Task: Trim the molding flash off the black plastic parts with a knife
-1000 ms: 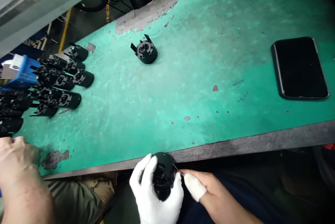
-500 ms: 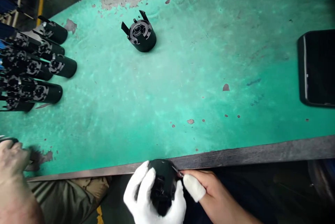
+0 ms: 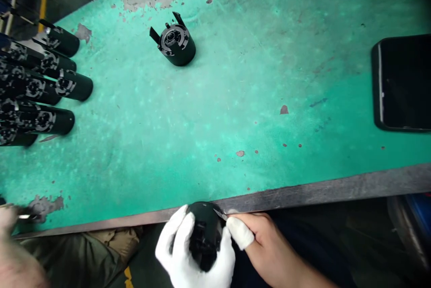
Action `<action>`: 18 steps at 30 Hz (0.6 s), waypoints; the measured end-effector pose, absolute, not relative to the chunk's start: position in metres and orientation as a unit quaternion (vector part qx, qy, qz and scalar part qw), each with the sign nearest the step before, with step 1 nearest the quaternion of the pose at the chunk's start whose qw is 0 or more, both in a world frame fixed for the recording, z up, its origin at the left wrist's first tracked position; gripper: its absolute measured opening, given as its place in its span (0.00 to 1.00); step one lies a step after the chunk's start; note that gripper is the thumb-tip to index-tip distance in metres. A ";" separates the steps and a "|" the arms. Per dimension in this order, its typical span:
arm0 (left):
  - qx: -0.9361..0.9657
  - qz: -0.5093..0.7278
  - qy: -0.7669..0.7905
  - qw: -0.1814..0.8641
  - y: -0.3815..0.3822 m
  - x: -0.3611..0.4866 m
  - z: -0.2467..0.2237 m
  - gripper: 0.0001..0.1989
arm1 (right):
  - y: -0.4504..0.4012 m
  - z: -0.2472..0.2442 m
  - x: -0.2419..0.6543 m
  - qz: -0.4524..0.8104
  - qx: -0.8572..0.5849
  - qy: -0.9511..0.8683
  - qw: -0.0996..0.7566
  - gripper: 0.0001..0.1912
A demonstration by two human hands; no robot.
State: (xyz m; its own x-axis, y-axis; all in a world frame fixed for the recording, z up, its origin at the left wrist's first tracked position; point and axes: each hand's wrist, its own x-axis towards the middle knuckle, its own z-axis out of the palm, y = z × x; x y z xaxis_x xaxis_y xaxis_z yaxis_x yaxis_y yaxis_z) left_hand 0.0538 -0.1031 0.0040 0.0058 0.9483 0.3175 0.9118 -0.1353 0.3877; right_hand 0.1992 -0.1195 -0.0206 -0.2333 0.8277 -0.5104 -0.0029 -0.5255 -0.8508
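My left hand (image 3: 193, 254), in a white glove, is wrapped round a black cylindrical plastic part (image 3: 206, 234) at the table's front edge. The part's far end rests close to the wooden edging; its recessed inner details are dark and hard to make out. My right hand (image 3: 259, 241), bare apart from a white cover on the thumb, pinches a small pointed knife blade (image 3: 219, 214). The blade's tip lies against the part's right upper rim. Whatever handle it has is hidden inside my fingers.
A similar black part (image 3: 178, 45) with two upright prongs stands at the table's back middle. Several more black parts (image 3: 63, 84) crowd the left side. A black phone (image 3: 404, 84) lies at the right. A co-worker's hand (image 3: 8, 225) is at the lower left.
The view has shifted slightly, so the table's things sit a little further left. My right hand and the blade have moved slightly up the part's rim. The co-worker's hand has moved down and left.
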 end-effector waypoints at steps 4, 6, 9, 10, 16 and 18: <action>0.719 0.248 0.648 0.035 -0.101 0.052 0.005 0.28 | -0.118 -0.020 0.197 0.679 -0.543 -0.374 0.323 0.19; 0.730 0.253 0.635 0.035 -0.100 0.052 0.006 0.29 | -0.117 -0.020 0.198 0.676 -0.540 -0.372 0.336 0.18; 0.741 0.263 0.617 0.035 -0.100 0.052 0.007 0.28 | -0.118 -0.021 0.198 0.665 -0.544 -0.379 0.344 0.19; 0.747 0.266 0.609 0.034 -0.100 0.051 0.007 0.29 | -0.119 -0.022 0.198 0.658 -0.550 -0.383 0.344 0.19; 0.776 0.295 0.557 0.011 -0.100 0.046 0.000 0.34 | -0.126 -0.034 0.195 0.658 -0.532 -0.366 0.387 0.19; 0.776 0.297 0.556 0.014 -0.100 0.046 -0.001 0.34 | -0.131 -0.039 0.196 0.681 -0.509 -0.341 0.401 0.19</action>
State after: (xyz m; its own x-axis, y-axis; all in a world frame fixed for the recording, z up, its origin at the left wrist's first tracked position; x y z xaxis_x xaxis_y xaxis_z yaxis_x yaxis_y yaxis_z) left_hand 0.0462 -0.1000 -0.0008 0.2054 0.8715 0.4452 0.8546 -0.3814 0.3523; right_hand 0.1959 -0.1306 -0.0388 -0.1607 0.8936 -0.4191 -0.1991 -0.4452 -0.8730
